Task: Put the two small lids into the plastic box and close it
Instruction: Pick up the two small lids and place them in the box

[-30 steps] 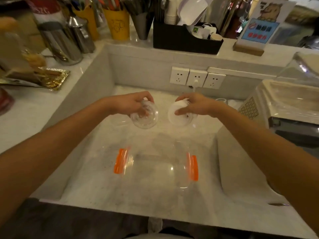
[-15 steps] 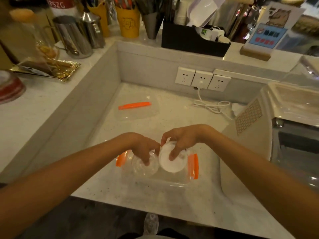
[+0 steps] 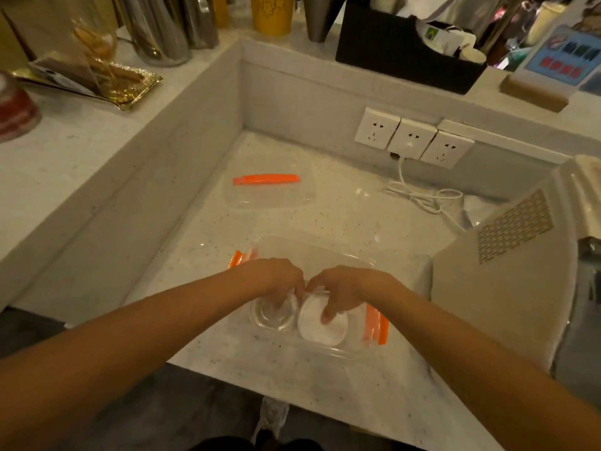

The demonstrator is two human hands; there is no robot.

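A clear plastic box (image 3: 328,252) with orange side clips stands open on the low marble counter near its front edge. Inside it, side by side, are a clear domed lid (image 3: 271,315) on the left and a white round lid (image 3: 323,327) on the right. My left hand (image 3: 276,283) reaches into the box with its fingers on the clear lid. My right hand (image 3: 341,291) has its fingertips on the white lid. The box's flat clear cover (image 3: 270,195) with one orange clip lies farther back on the counter.
A white cable (image 3: 422,196) runs from the wall sockets (image 3: 411,138) at the back right. A bulky machine (image 3: 520,255) stands on the right. The raised ledge holds metal jugs (image 3: 162,27), yellow cups, a gold tray (image 3: 123,83) and a black organiser (image 3: 400,50).
Both hands came down and toward me with the lids, from above the counter into the box. The lids now sit at the box's bottom. The camera tilted down.
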